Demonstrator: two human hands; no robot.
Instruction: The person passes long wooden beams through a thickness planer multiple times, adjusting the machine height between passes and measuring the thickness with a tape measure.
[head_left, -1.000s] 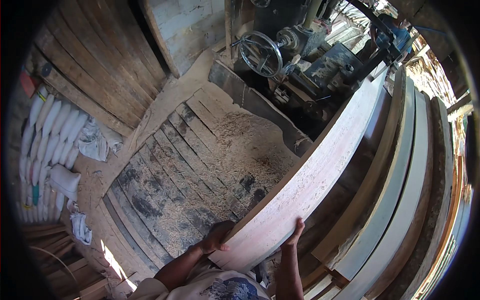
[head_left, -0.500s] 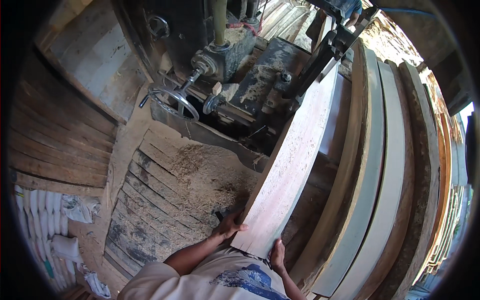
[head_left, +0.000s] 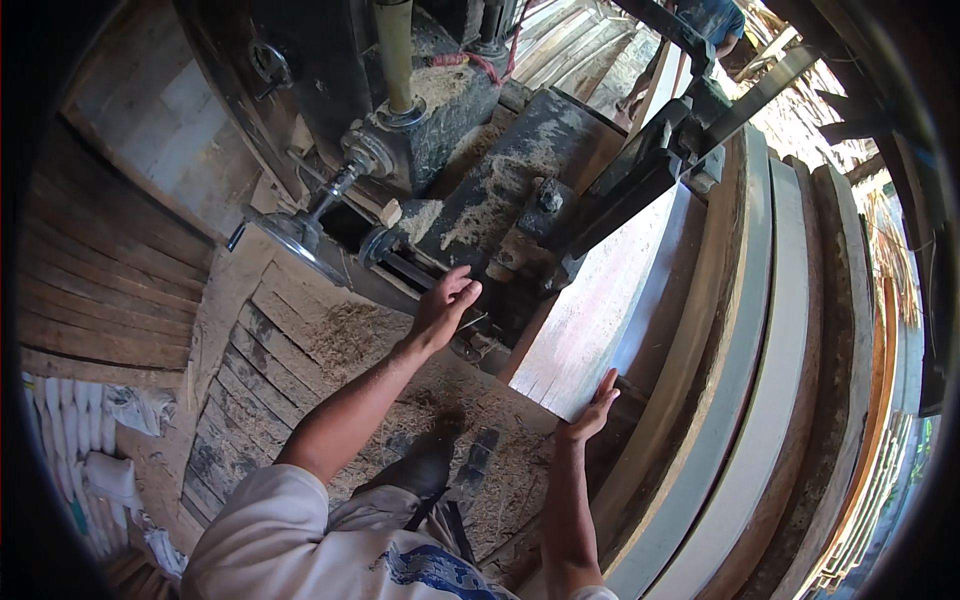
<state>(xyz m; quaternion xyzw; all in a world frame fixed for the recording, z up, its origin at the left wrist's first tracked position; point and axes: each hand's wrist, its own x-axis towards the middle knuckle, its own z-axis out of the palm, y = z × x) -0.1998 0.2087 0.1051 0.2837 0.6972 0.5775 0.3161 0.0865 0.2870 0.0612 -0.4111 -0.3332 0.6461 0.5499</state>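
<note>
Plank [head_left: 595,320], 1: pale, flat, along the right side of the machine, its near end short of the machine's front, its far part running beneath the machine's dark bar [head_left: 625,205]

Hands, 2:
– Right hand [head_left: 590,411], 1: touching the plank's near right corner, to the front right of the machine, 1 digit pointing up along the edge; the other fingers partly hidden, so whether they grip cannot be told
– Left hand [head_left: 440,312], 1: at the machine's front edge, apart from the plank, fingers loosely extended and a little curved, nothing grasped; contact with the machine cannot be told

Forearms, 2:
– Left forearm [head_left: 345,405], slanting forward and rightward to the machine, palm side turned toward the plank
– Right forearm [head_left: 570,500], nearly upright in view, hand bent slightly toward the right

Machine [head_left: 545,130], 1: black, dusted with sawdust, with 1 large chrome handwheel [head_left: 300,243] at its left front

Long timbers [head_left: 752,290], at least 4: side by side, right of the machine

Sacks [head_left: 110,478], several, count unclear: white, far left of the machine

Slatted floor [head_left: 262,405], 1: strewn with shavings, left front of the machine

Co-worker [head_left: 715,25], 1: partly visible, beyond the machine
</note>
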